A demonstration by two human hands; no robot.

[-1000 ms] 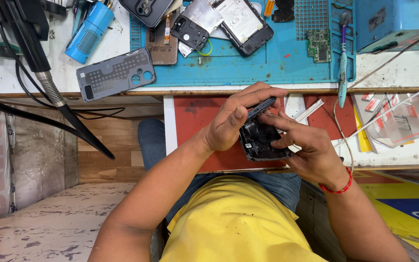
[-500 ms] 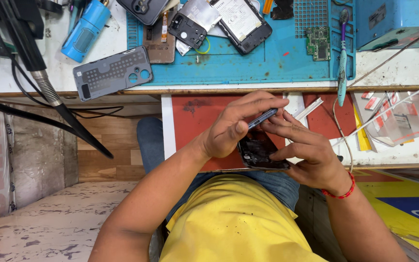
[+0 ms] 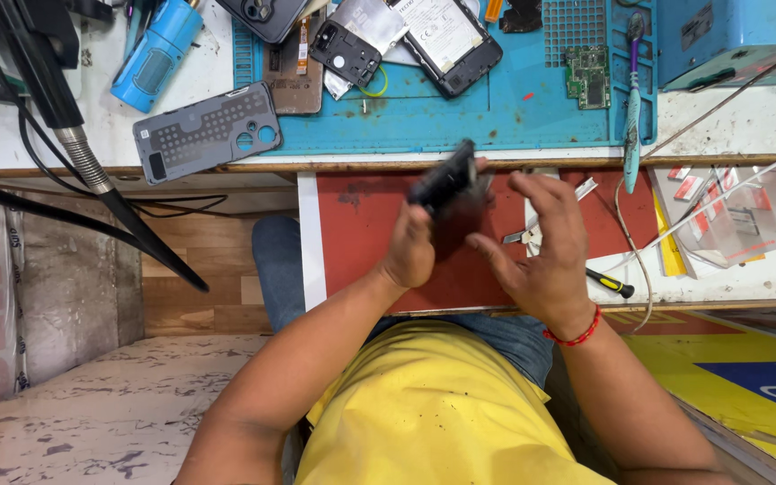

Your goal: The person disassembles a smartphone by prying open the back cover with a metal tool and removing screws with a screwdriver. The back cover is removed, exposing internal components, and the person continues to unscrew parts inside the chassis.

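Seen from the head camera, a dark phone body (image 3: 445, 184) is held tilted on edge above the red tray surface (image 3: 361, 233), just below the workbench edge. It is gripped by the left hand (image 3: 410, 251), whose fingers are closed around its lower end; motion blur hides exactly how they sit. The right hand (image 3: 541, 247) is spread open just beside the phone, fingers fanned, and nothing is seen held in it; whether its fingertips touch the phone cannot be told. Metal tweezers (image 3: 545, 216) lie on the tray behind that hand, and a small screwdriver (image 3: 611, 285) rests near the wrist. On the blue work mat (image 3: 496, 117) are laid a grey back cover (image 3: 207, 131), an opened phone with its battery exposed (image 3: 449, 40) and a green circuit board (image 3: 588, 76). Judged from these loose parts, disassembly or repair appears under way, with the held phone unfinished.
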